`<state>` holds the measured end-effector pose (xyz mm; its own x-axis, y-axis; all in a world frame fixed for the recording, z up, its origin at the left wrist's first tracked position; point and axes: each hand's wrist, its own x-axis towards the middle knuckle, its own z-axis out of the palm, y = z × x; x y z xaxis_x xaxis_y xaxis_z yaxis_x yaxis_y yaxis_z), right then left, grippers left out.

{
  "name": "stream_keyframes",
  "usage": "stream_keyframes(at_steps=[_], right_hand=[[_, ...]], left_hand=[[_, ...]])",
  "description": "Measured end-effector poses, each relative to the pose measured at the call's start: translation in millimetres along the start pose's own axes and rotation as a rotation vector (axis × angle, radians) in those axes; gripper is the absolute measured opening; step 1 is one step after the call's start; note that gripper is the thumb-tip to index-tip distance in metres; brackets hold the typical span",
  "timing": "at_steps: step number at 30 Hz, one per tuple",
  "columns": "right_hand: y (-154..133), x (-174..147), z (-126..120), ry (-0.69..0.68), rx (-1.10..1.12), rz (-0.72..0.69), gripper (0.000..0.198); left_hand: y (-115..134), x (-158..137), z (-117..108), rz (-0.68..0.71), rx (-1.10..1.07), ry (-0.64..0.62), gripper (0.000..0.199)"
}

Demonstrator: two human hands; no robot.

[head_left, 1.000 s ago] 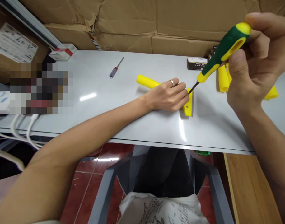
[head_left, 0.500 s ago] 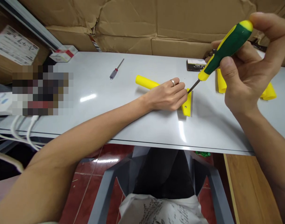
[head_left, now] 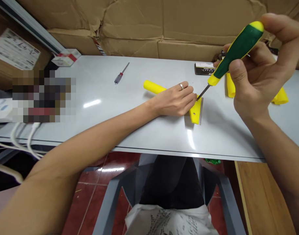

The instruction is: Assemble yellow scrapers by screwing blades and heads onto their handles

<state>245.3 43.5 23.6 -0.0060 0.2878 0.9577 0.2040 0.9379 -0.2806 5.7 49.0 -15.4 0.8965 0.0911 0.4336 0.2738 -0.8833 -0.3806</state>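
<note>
My left hand point(head_left: 175, 99), with a ring on one finger, is closed around a yellow scraper point(head_left: 195, 115) on the white table. The scraper's handle sticks out to the left of the hand, and its wide head with a thin blade and a screw shows on the right. My right hand point(head_left: 259, 71) grips a green and yellow screwdriver point(head_left: 240, 49) by its handle, a fingertip resting on the butt end. The screwdriver slants down, its tip at the scraper head close to my left fingertips. Whether the tip sits in a screw is hard to see.
A small grey screwdriver point(head_left: 121, 73) lies at the back of the table point(head_left: 110, 107). More yellow handle-like parts point(head_left: 280, 96) lie behind my right hand, near a small black and white box point(head_left: 203, 68). Cardboard point(head_left: 139, 26) stands along the back; white cables point(head_left: 29, 140) hang at the left.
The scraper head has shifted and tilted very slightly under my left hand, with the screwdriver tip still at it. Both hands keep their grips; the view has moved a little.
</note>
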Motion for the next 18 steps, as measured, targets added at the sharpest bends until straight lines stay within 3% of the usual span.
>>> stream_keyframes(at_steps=[7, 10, 14, 18], right_hand=[[-8.5, 4.0, 1.8, 0.001, -0.070, -0.001, 0.089], [-16.0, 3.9, 2.5, -0.005, -0.089, 0.036, 0.084], [-18.9, 1.6, 0.4, -0.053, -0.006, 0.106, 0.050], [-15.7, 0.5, 0.7, -0.083, 0.051, 0.080, 0.057]], left_hand=[[2.1, -1.2, 2.5, -0.031, -0.007, 0.010, 0.045], [3.6, -0.4, 2.6, -0.034, 0.002, 0.010, 0.048], [4.2, 0.7, 1.2, -0.015, 0.035, 0.011, 0.051], [3.9, 1.9, -2.7, 0.023, 0.072, 0.024, 0.051]])
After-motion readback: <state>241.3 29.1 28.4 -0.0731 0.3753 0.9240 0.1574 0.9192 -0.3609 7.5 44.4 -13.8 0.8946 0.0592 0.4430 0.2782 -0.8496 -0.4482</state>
